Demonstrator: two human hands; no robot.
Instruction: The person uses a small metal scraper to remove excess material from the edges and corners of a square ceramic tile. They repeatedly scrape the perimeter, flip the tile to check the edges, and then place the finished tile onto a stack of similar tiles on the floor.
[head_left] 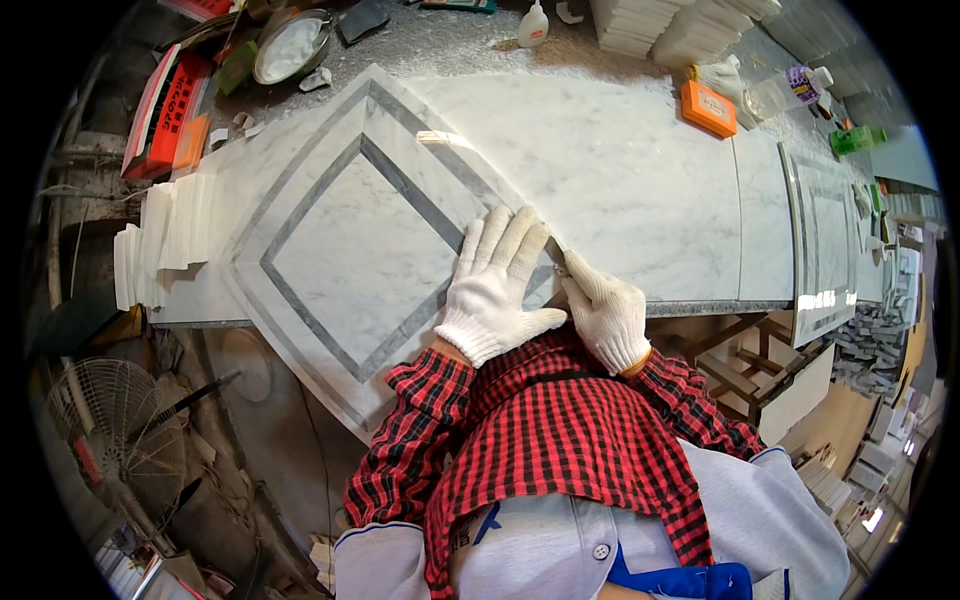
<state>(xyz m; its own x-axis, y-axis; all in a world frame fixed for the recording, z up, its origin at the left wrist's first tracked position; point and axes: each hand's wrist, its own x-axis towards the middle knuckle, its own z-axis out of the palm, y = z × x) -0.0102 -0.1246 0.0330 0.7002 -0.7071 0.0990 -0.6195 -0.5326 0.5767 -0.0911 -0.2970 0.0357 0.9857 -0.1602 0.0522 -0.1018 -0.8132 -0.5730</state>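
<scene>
1. Stone panel (340, 235), white with grey bands, lay flat and turned cornerwise on the left half of the table (620, 190). Its near corner overhung the table's near edge, probably so its right corner sat within reach.
2. Left hand (490, 285), gloved, lay palm down near the panel's right corner. Fingers straight, slightly apart, thumb out; nothing gripped. Likely flat to spread load and steady the panel.
3. Right hand (608, 310), also gloved, was at that right corner, by the table's near edge. Index finger pointed along the panel's edge; fingers otherwise curled. Couldn't tell if they clamped on anything; thumb and palm side hidden. Probably angled for fingertip contact.
4. Pale strips (178, 225) stood stacked at the table's left end; orange box (708, 109) sat near its far edge, toward the right. Both clear of the hands, presumably to leave working room.
5. Second banded panel (825, 230) lay at the right end, overhanging the near edge.
</scene>
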